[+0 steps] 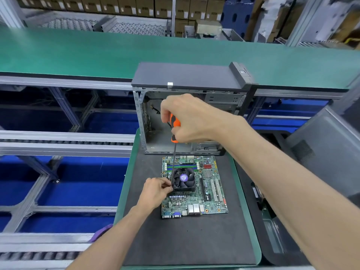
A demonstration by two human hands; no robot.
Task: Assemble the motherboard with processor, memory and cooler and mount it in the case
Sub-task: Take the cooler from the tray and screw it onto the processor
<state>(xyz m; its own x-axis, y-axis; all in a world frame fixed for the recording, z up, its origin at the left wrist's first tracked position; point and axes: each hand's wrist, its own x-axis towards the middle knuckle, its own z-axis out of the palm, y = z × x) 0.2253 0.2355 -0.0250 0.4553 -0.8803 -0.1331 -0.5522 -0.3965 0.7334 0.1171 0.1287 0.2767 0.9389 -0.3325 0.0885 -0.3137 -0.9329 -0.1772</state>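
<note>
Factory assembly line: green conveyor belt; roller tracks; stacked cartons.

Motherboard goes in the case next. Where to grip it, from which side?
Take the motherboard by its bare left and right edges, coming in from the sides with both hands. It lies flat on the black mat; the cooler sits on top, slots and port connectors crowd its face and near edge, so the side edges look the safest hold.

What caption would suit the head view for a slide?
Right hand drives an orange screwdriver at the cooler on the motherboard; left hand steadies it, before the open case.
</note>
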